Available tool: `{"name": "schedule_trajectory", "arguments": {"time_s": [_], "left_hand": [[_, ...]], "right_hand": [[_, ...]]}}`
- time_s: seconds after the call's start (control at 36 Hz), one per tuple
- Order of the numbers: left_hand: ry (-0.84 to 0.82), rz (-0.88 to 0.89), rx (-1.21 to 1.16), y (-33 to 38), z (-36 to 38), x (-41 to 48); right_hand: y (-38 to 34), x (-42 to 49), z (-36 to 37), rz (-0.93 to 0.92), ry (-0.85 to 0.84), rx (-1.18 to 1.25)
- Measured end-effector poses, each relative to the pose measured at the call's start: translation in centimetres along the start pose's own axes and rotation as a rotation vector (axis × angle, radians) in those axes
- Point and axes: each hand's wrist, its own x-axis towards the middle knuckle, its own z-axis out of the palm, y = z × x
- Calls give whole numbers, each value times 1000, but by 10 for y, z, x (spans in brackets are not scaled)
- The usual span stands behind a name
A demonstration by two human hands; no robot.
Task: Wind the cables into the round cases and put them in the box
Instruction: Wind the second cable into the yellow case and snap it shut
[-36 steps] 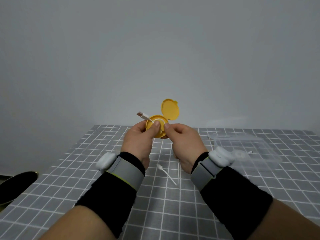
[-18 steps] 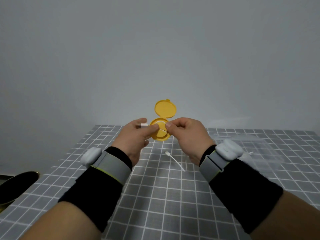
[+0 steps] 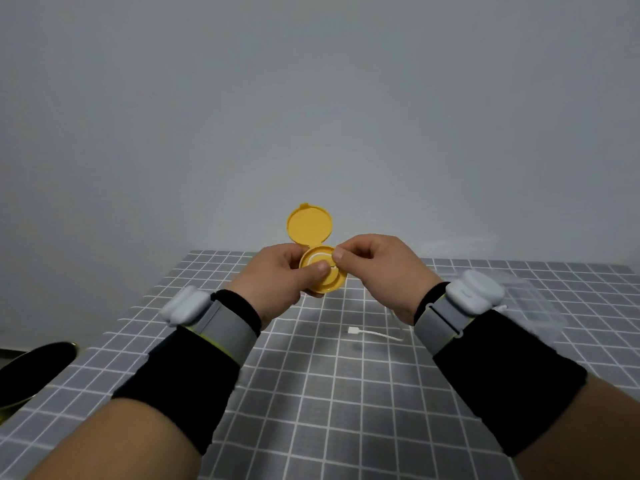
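A yellow round case (image 3: 334, 282) is held up above the table with its hinged lid (image 3: 309, 225) standing open. My left hand (image 3: 277, 277) grips the case from the left, thumb pressed on its middle. My right hand (image 3: 377, 268) pinches the white cable (image 3: 320, 257) at the case's right rim; part of the cable lies coiled in the case. The cable's free end with a white plug (image 3: 354, 330) hangs down to the table below my right wrist. The clear plastic box (image 3: 540, 306) sits on the table at the right, partly hidden by my right wrist.
The table (image 3: 329, 393) wears a grey cloth with a white grid. A dark rounded object (image 3: 31, 365) sits beyond the table's left edge. A plain grey wall stands behind the table.
The case has turned in my hands and its lid now stands upright. The plug that stuck out at the left is no longer seen. The free plug end has shifted right on the table.
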Motion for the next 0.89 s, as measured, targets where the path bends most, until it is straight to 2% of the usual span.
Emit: {"name": "schedule_trajectory", "arguments": {"time_s": [0.22, 0.44, 0.64, 0.89], "left_hand": [[87, -8, -187, -5, 9, 1], [122, -49, -318, -8, 17, 1], [200, -119, -487, -7, 30, 2], [139, -166, -619, -7, 30, -2]], "right_hand": [[9, 1, 7, 36, 10, 88], [15, -2, 18, 42, 98, 231], [21, -7, 38, 26, 187, 255], [22, -3, 32, 31, 213, 337]]}}
